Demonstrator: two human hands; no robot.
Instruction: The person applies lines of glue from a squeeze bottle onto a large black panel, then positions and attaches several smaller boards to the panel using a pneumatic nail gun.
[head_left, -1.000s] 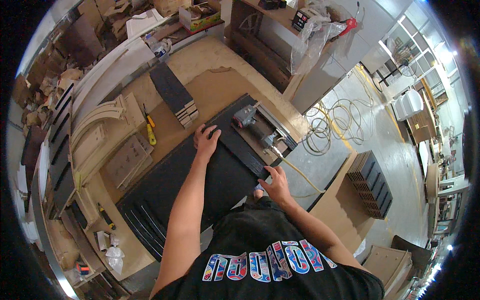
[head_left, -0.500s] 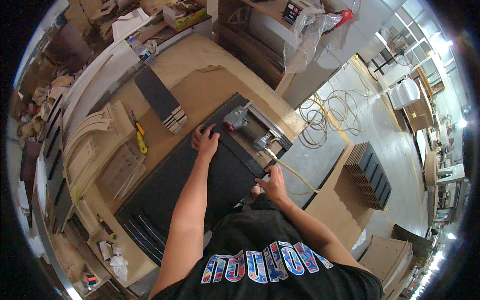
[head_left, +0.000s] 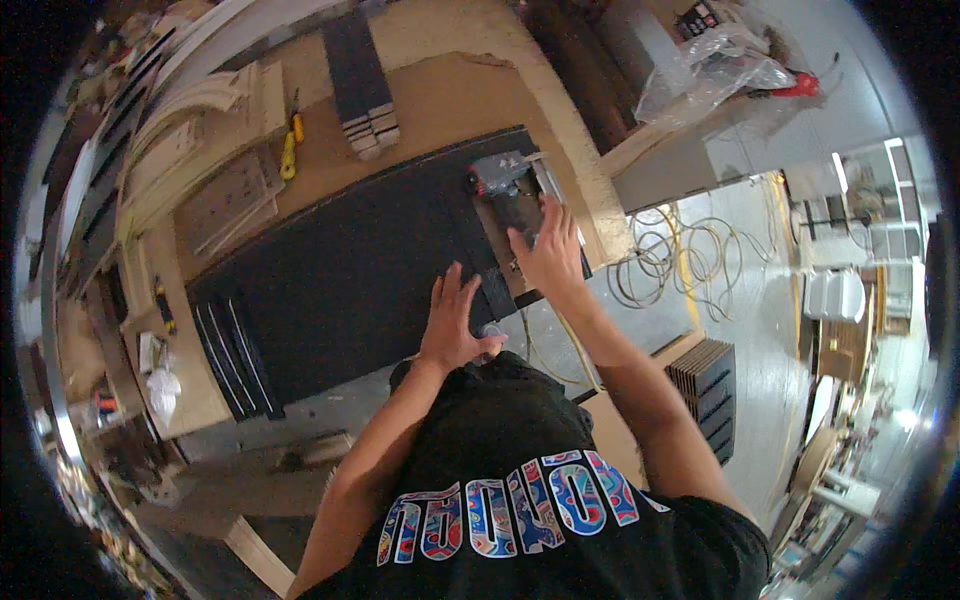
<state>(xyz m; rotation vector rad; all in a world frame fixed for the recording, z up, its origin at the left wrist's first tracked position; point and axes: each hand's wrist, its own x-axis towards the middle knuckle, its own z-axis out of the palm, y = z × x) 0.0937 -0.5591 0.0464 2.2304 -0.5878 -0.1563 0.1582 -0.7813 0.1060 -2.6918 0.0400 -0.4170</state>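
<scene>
A brown workbench [head_left: 440, 95] fills the view, grey workshop floor [head_left: 760, 230] to the right with coiled cables [head_left: 665, 270]. A big black panel [head_left: 350, 260] lies flat across the bench. Left hand [head_left: 452, 325] presses on its near edge, fingers spread, gripping nothing. Right hand [head_left: 548, 255] rests on a power tool [head_left: 505, 180] at the panel's right end; its grip is probably closed, hard to tell. Stacked black strips [head_left: 360, 75] and a yellow tool [head_left: 290, 150] sit behind.
</scene>
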